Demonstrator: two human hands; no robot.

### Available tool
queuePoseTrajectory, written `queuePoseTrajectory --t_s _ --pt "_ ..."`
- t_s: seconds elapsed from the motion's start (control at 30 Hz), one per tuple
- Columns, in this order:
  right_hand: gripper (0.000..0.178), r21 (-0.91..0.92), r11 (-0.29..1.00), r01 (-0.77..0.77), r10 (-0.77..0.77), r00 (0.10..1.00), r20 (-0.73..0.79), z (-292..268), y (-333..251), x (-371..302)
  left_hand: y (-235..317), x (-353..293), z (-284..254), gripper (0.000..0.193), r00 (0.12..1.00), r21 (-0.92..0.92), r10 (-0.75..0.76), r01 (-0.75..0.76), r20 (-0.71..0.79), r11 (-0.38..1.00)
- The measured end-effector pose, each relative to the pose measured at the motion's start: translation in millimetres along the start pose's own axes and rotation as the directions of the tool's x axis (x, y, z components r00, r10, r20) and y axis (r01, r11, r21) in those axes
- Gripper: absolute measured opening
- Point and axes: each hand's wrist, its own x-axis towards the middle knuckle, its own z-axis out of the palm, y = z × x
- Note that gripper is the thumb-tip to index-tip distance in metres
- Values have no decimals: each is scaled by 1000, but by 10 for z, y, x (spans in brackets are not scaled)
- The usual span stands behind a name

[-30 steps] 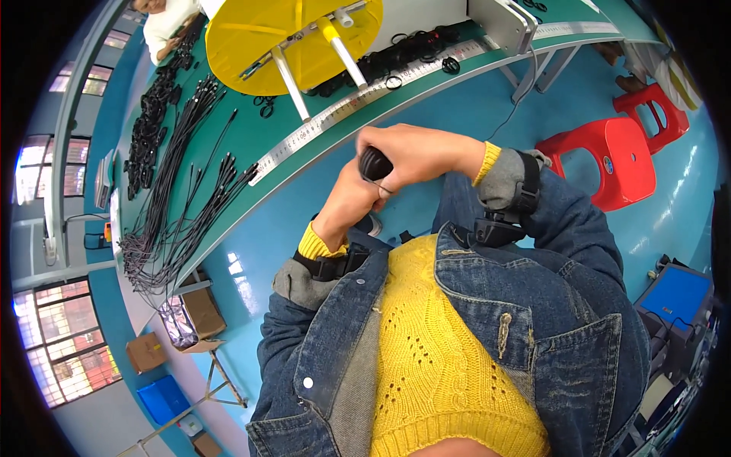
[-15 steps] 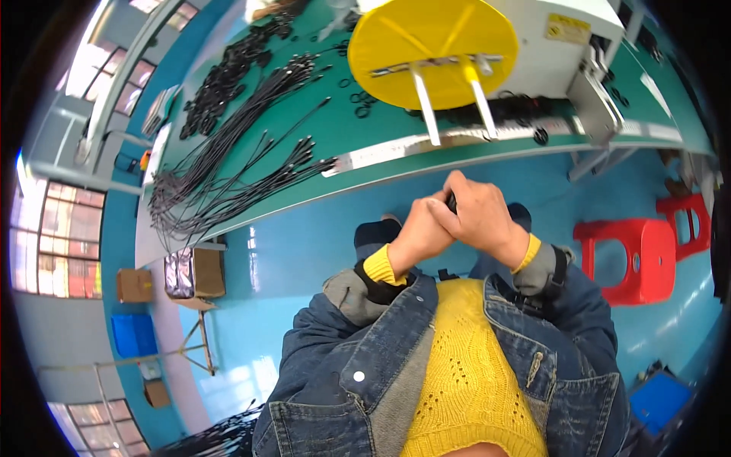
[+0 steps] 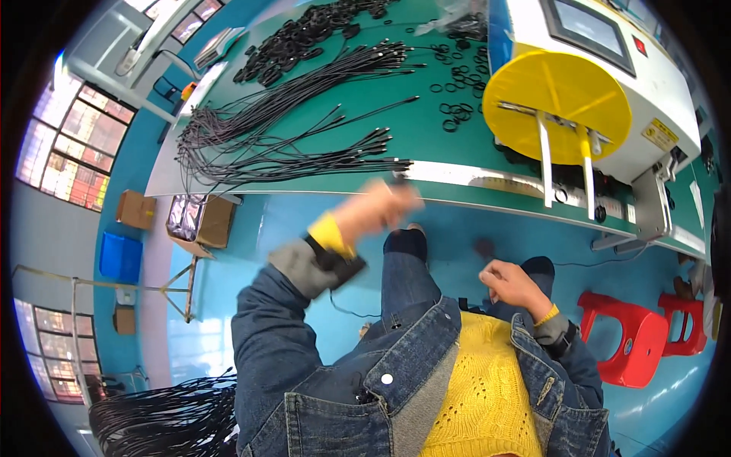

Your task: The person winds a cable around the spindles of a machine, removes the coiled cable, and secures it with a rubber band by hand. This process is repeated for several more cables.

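Hovering beside green table (image 3: 428,137) bearing black cables (image 3: 285,108): left hand (image 3: 378,207), grip indeterminable. Before table: right hand (image 3: 516,287), fingers curled together.

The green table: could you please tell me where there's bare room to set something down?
A bare patch of green table lies between the black cables, black rings and ruler; the left side, with cables and a dark heap, is crowded.

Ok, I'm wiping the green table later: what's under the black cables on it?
The green tabletop shows between the spread black cables; whatever lies beneath their thickest part is covered.
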Motion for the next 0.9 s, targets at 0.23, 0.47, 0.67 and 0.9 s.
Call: queuePoseTrajectory --t_s 0.23,0.47,0.67,0.9 --pt "28 44 999 6 -6 1000 0 63 78 189 414 727 -2503 61 676 368 242 46 -696 929" --pt "22 -56 998 40 -43 998 -56 -179 -52 256 -133 1059 -2113 33 610 712 474 225 -635 665" --pt "19 -71 995 73 -80 992 -96 -375 53 99 317 879 -1732 15 413 736 736 -198 -537 647" --pt "26 -133 927 351 -372 816 -443 -559 -587 -178 494 -80 -837 10 254 840 904 -346 -345 418"
